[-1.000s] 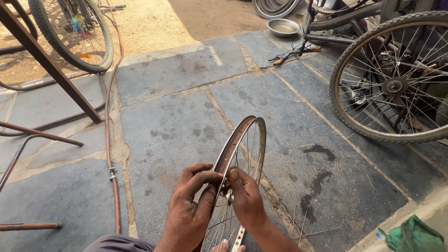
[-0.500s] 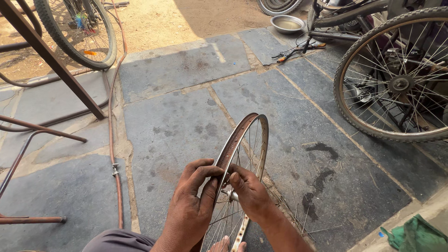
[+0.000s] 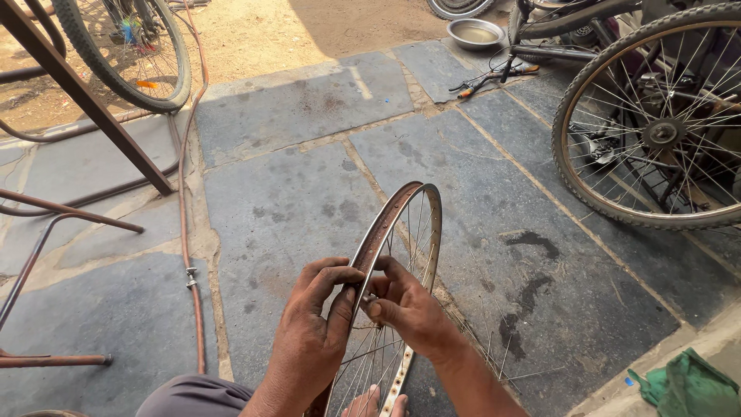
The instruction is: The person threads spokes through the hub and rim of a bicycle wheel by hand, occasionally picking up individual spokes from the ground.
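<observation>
A bare bicycle rim (image 3: pixel 401 232) is held upright over the stone floor (image 3: pixel 293 193), fingers of left hand (image 3: pixel 312 328) & right hand (image 3: pixel 405 309) pinched shut on its near edge; complete bike wheel (image 3: pixel 656 123) seen at right.

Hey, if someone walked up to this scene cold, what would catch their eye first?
Probably the bare wheel rim standing upright on the stone floor at centre, gripped near its top edge by the left hand and right hand. Next, the big tyred bicycle wheel at right, and the green cloth in the bottom right corner.
</observation>
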Demonstrator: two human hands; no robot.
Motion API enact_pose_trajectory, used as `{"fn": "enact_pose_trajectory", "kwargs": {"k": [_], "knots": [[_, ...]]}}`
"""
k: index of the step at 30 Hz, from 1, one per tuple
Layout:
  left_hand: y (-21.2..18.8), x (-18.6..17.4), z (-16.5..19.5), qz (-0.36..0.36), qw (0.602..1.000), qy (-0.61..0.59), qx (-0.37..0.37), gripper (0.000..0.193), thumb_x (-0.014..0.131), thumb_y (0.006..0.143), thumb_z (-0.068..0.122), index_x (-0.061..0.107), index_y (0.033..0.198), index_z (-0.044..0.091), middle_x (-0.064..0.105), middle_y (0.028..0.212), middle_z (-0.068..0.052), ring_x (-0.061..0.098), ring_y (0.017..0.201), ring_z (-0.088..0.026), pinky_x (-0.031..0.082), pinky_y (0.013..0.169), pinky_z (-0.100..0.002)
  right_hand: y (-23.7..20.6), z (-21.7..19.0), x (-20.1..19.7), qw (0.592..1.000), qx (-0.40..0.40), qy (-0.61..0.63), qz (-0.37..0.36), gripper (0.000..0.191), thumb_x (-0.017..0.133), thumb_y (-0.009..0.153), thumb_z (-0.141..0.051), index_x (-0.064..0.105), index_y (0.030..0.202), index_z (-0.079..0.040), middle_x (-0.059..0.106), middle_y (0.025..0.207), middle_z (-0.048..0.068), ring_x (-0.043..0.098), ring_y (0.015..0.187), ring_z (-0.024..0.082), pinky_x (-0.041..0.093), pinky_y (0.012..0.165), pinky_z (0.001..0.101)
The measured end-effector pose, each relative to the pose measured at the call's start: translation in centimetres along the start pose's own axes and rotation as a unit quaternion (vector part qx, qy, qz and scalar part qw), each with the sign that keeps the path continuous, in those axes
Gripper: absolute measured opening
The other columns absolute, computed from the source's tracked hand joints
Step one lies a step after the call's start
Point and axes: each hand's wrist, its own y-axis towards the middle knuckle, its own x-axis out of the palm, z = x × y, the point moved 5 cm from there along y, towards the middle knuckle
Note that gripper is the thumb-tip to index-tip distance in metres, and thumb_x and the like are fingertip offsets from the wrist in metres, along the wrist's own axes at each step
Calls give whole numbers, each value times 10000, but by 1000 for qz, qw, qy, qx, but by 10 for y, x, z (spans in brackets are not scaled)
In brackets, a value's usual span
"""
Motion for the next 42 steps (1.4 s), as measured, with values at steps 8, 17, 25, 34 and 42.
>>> {"fn": "enact_pose_trajectory", "kwargs": {"k": [8, 17, 25, 34, 42], "knots": [[2, -3, 4, -3, 999, 35, 5, 164, 621, 959, 152, 708, 1097, 146, 612, 1308, -83, 660, 1199, -264, 561, 936, -403, 4, 9, -5, 994, 72, -17, 76, 615, 631, 869, -521, 619, 1182, 8, 699, 885, 6, 640, 787, 63, 565, 711, 215], [4, -7, 11, 13, 998, 48, 42, 148, 650, 936, 122, 718, 1065, 102, 630, 1307, -88, 639, 1210, -275, 532, 952, -409, 8, 18, -13, 992, 57, -14, 110, 476, 627, 991, -406, 628, 1189, 27, 718, 860, 90, 675, 735, 141, 537, 628, 261], [10, -13, 15, 6, 994, 98, 42, 80, 669, 940, 133, 699, 985, 74, 667, 1077, -87, 653, 1041, -272, 522, 872, -421, 7, 9, -7, 967, 49, -192, 159, 280, 569, 1014, -248, 686, 1084, -3, 754, 869, 75, 757, 788, 151, 638, 721, 304], [4, -14, 38, 62, 968, 105, 218, 152, 718, 960, 183, 644, 1014, 61, 641, 1181, -106, 656, 1089, -306, 548, 868, -434, -12, -24, -3, 922, -24, -113, 369, 179, 518, 1063, -175, 605, 1062, -18, 723, 869, 124, 666, 699, 150, 571, 588, 295], [11, 12, 14, 22, 983, 117, 141, 606, 824, 808, 209, 588, 1336, 26, 513, 1392, -228, 606, 1207, -339, 575, 898, -379, -44, -20, -2, 916, 129, 273, 266, 94, 566, 1073, -160, 595, 1072, -71, 613, 732, 35, 538, 506, 60, 408, 397, 205]]}}
